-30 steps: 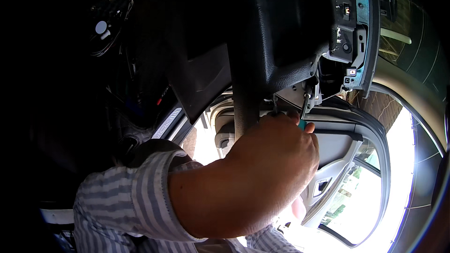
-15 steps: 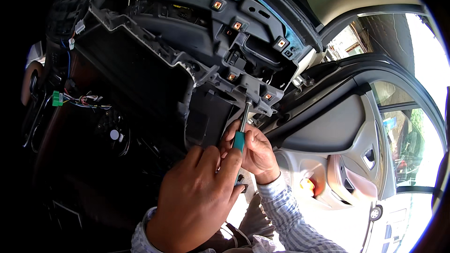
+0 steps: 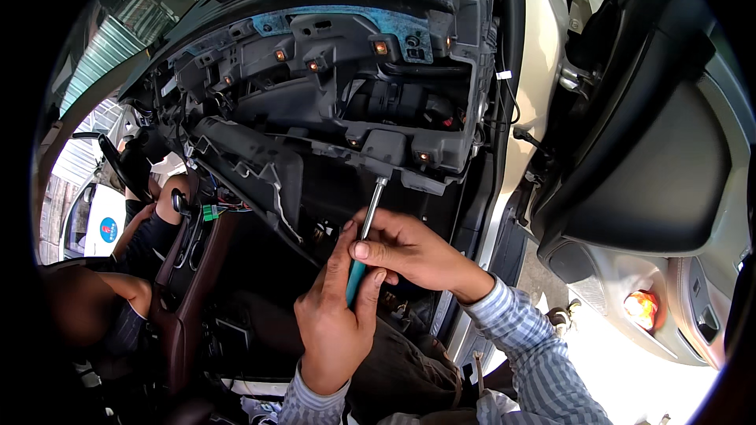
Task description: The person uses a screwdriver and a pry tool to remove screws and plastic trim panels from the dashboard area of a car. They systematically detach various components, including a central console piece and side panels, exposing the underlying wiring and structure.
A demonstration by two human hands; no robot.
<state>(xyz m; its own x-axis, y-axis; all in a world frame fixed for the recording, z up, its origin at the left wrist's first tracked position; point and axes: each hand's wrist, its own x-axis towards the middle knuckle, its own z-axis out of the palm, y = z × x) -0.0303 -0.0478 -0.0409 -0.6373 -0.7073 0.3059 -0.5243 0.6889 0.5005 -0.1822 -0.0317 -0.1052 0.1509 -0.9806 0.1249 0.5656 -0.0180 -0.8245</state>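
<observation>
A nut driver [image 3: 375, 203] with a bright metal shaft and a teal handle points up at the lower edge of the stripped dashboard frame [image 3: 384, 144]. Its socket tip meets a tab there, though the fastener itself is hidden. My left hand [image 3: 335, 334] holds the teal handle between thumb and fingers. Around the lower shaft, near the top of the handle, my right hand [image 3: 417, 250] closes with thumb and fingers. Several orange-brown clips [image 3: 313, 66] show along the frame, and a blue-tinted strip [image 3: 354, 19] runs above them.
An open car door [image 3: 646, 149] stands at the right, with an orange-red item [image 3: 641, 309] in its pocket. A loose dark trim panel [image 3: 250, 157] hangs left of centre. Wires with a green connector [image 3: 209, 212] dangle beyond it. Another person [image 3: 134, 283] sits at far left.
The view has swung, bringing the other person into sight. My left hand has turned on the handle, with its thumb now showing. The driver tip stays at the frame's lower edge.
</observation>
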